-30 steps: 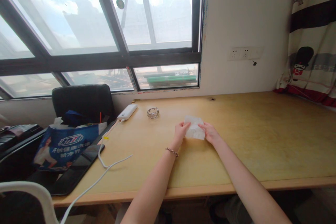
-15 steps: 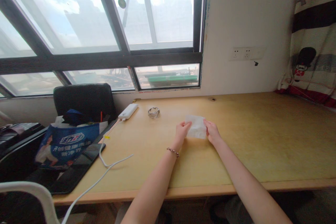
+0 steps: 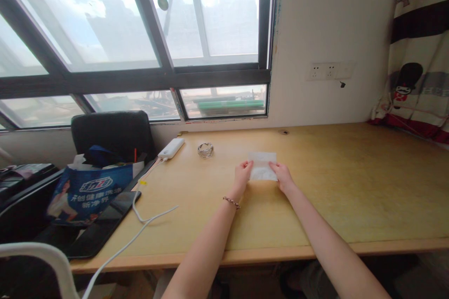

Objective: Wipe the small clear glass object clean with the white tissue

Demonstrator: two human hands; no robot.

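Observation:
A white, square, folded tissue [image 3: 262, 168] is stretched between my two hands over the desk. My left hand [image 3: 242, 174] pinches its left edge between thumb and fingers. On the opposite edge, my right hand [image 3: 282, 176] grips it the same way. A braided bracelet [image 3: 232, 203] circles my left wrist. To the left of my hands, a silver bracelet-like ring of metal [image 3: 205, 150] lies on the desktop.
The wooden desk [image 3: 351, 187] runs along the window wall. A white power bank [image 3: 171, 148] with a white cable [image 3: 154, 217] lies on its left. Beyond the left edge stand a black chair [image 3: 112, 133] and a blue bag [image 3: 94, 196]. A curtain [image 3: 421, 70] hangs at right.
The tissue has gone from slightly slanted to squarer and flatter. My right hand's grip has shifted a little left along with it; my left hand has barely moved.

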